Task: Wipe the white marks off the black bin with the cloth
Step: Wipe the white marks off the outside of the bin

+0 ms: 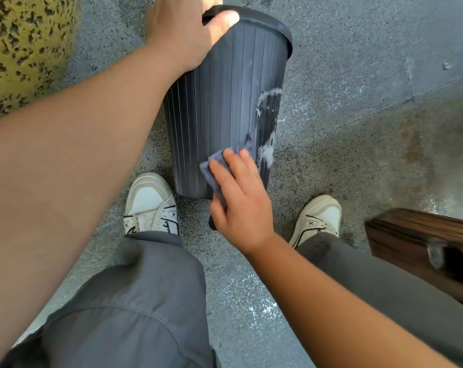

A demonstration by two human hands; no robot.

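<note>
A black ribbed bin (219,102) stands on the floor in front of my feet, leaning toward me. My left hand (188,30) grips its rim at the top, thumb over the edge. White marks (267,123) run down the bin's right side, from a curved smear at mid height to a blotch near the bottom. My right hand (238,200) presses a dark blue-grey cloth (219,168) flat against the lower part of the bin, just left of the lowest white blotch.
The ground is speckled grey concrete (358,62). My two white sneakers (150,205) stand either side of the bin's base. A dark wooden piece of furniture (424,240) is at the right. A yellow-green mottled surface (20,49) fills the upper left.
</note>
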